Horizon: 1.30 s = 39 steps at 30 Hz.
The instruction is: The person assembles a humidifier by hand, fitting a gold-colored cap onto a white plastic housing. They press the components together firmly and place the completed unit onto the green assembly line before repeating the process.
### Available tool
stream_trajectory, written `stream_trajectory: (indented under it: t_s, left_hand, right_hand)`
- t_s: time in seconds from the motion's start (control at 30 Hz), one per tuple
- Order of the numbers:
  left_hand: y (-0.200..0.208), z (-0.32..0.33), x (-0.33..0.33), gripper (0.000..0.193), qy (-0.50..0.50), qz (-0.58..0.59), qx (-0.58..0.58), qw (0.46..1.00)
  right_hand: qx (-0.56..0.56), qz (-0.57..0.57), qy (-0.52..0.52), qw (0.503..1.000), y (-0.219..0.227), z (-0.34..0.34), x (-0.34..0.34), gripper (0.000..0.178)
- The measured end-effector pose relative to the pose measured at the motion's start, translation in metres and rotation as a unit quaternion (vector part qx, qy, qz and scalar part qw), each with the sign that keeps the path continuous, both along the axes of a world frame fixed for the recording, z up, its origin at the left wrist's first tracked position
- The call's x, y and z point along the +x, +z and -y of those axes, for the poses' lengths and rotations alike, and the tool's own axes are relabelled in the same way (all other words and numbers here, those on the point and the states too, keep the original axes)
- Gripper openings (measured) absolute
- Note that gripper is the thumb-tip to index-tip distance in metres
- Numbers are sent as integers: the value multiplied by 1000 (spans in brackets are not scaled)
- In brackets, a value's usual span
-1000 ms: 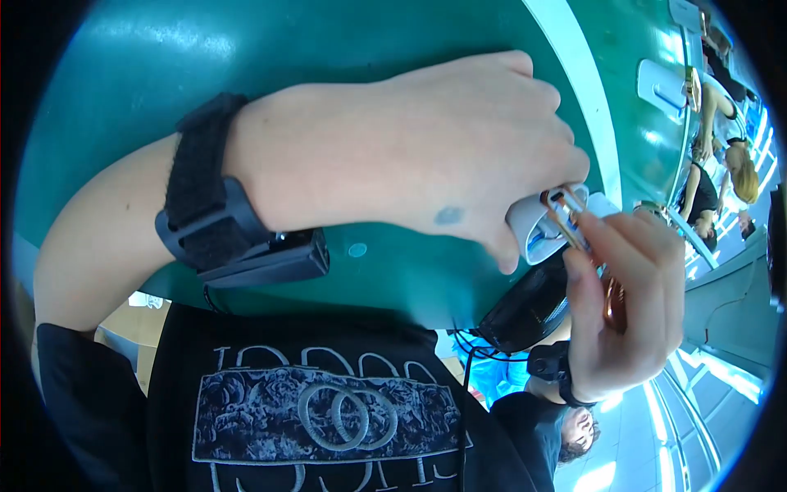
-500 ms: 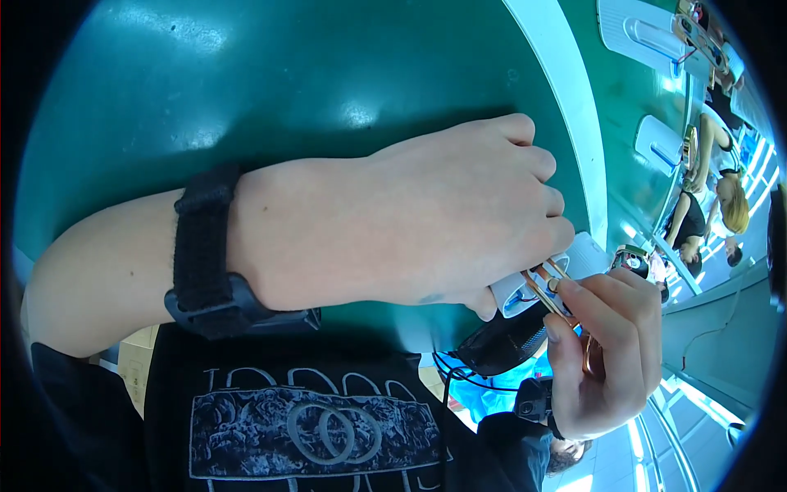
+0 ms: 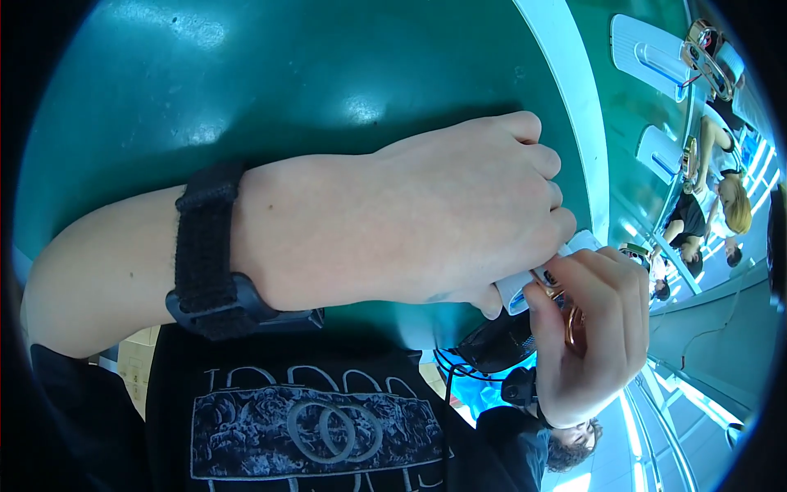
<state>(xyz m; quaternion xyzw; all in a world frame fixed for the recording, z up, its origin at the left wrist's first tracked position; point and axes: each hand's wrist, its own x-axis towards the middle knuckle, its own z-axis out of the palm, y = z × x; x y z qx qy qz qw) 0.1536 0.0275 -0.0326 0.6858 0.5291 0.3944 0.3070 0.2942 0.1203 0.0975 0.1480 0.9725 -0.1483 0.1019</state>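
Note:
My left hand [image 3: 467, 213] reaches across from the left with its back up, fingers curled under and out of sight. Beside its thumb a small white piece with a blue inner edge [image 3: 514, 293] shows; what the curled fingers hold is hidden. My right hand [image 3: 598, 320] comes in at the lower right, closed, with a slim, shiny gold-coloured metal piece [image 3: 575, 325] between thumb and fingers. Its fingertips meet the left hand's knuckles, over the white piece. Most of the metal piece is covered by the fingers, and its kind is unclear.
A green tabletop [image 3: 270, 74] with a pale curved rim [image 3: 566, 74] spreads under my left arm. Farther right lie white trays [image 3: 648, 56] with gold-coloured parts [image 3: 709, 61]. Several people sit there. A black mesh item [image 3: 494, 344] and dark cables [image 3: 449, 373] hang below my hands.
My right hand has moved left and slightly up against the left hand, so its fingers cover more of the gold-coloured metal piece. The left hand has barely shifted.

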Motion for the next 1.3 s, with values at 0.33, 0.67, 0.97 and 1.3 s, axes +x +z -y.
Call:
stream_trajectory:
  t_s: [0.33,0.67,0.97,1.3]
  left_hand:
    - [-7,-1,6,52,16,3,24,1000]
    - [-7,-7,-3,62,1,6,17,1000]
    - [12,-7,-3,64,60,-4,-18,998]
    - [13,-4,-7,62,154,50,-58,985]
  right_hand:
    - [138,-70,30,987,-18,16,34,34]
    - [-88,-180,-98,975,-27,0,34,46]
    - [-397,-309,-324,801,-30,-12,45,59]
    - [-294,-248,-229,894,-42,-13,32,61]
